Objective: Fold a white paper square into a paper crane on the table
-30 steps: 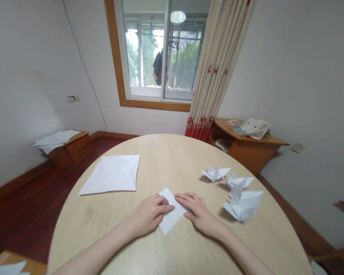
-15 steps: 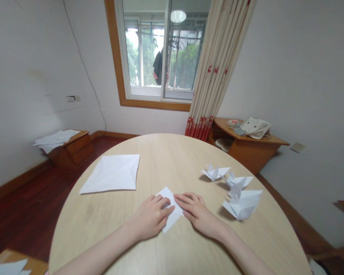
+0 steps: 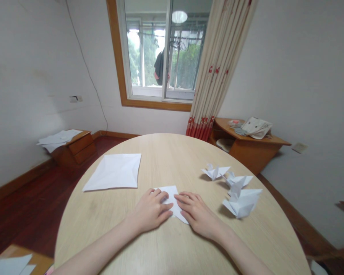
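Note:
A small folded piece of white paper (image 3: 172, 193) lies on the tabletop between my two hands, partly hidden under the fingers. My left hand (image 3: 153, 210) rests over its left side, fingers bent and holding the paper down, thumb pointing to the right. On the other side, my right hand (image 3: 197, 214) has its fingers stretched out flat over the paper's right edge. A pointed corner of the paper shows beneath that hand. To the right stand several folded paper birds, the nearest and largest paper bird (image 3: 243, 202) close to my right wrist.
A stack of white paper sheets (image 3: 114, 172) lies at the left of the round wooden table (image 3: 172, 149). Behind are a low cabinet (image 3: 80, 149) with papers on top, a corner desk (image 3: 252, 152) with a cloth bag, and a curtain (image 3: 209, 76) beside the window.
The folded paper has turned on the table, its top edge now lying flatter and a corner pointing down to the right. Both hands stay on it. The view has shifted slightly.

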Demonstrator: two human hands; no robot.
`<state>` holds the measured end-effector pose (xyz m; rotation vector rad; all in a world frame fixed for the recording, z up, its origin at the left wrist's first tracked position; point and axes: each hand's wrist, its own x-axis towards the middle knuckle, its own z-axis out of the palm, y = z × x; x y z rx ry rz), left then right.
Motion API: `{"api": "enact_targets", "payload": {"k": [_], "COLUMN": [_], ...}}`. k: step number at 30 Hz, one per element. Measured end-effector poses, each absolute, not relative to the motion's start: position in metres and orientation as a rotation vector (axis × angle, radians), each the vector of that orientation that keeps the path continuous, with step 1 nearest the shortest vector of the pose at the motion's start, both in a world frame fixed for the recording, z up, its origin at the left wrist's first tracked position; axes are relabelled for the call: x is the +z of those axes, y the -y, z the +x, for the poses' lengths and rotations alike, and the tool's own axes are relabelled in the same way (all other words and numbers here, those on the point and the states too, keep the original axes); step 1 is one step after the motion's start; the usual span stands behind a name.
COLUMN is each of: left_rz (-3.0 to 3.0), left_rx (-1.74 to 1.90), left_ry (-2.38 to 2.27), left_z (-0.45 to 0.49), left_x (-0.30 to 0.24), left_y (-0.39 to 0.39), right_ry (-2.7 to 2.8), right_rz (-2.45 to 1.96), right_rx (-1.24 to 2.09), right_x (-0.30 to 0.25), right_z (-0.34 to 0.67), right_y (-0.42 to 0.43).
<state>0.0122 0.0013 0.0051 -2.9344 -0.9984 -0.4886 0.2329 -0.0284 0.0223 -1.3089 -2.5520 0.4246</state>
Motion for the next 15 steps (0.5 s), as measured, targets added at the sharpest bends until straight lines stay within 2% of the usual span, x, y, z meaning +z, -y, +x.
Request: {"api": "enact_targets", "payload": {"k": [15], "left_rz": [-2.832], "left_rx": [-0.492], "left_ry": [1.087], "left_z": [0.0121], "left_x": [0.0046], "left_y": [-0.0042], "right_ry": [2.504], "right_rz": [-1.172], "right_rx": [0.405], "right_x": [0.0181], "right_z": [0.2379], "right_y": [0.0251]}}
